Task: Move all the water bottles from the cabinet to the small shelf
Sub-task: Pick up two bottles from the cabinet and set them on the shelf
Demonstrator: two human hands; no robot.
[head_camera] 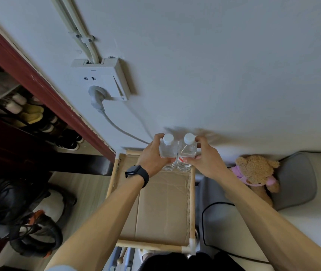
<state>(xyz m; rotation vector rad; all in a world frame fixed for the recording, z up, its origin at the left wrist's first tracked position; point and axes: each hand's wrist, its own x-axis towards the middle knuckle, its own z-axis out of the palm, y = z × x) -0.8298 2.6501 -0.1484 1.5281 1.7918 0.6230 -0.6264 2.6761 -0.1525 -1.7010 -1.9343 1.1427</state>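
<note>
Two clear water bottles with white caps stand side by side at the far edge of the small shelf, against the wall. My left hand grips the left bottle. My right hand grips the right bottle. The bottles touch each other, and their bases rest on or just above the cardboard shelf top. A black watch sits on my left wrist. The shelf has a wooden-rod frame with white corner joints.
A wall socket with a grey plug and cable hangs above left of the shelf. A dark red cabinet with shoes stands to the left. A teddy bear sits on a grey chair at right. Bags and cables lie on the floor at lower left.
</note>
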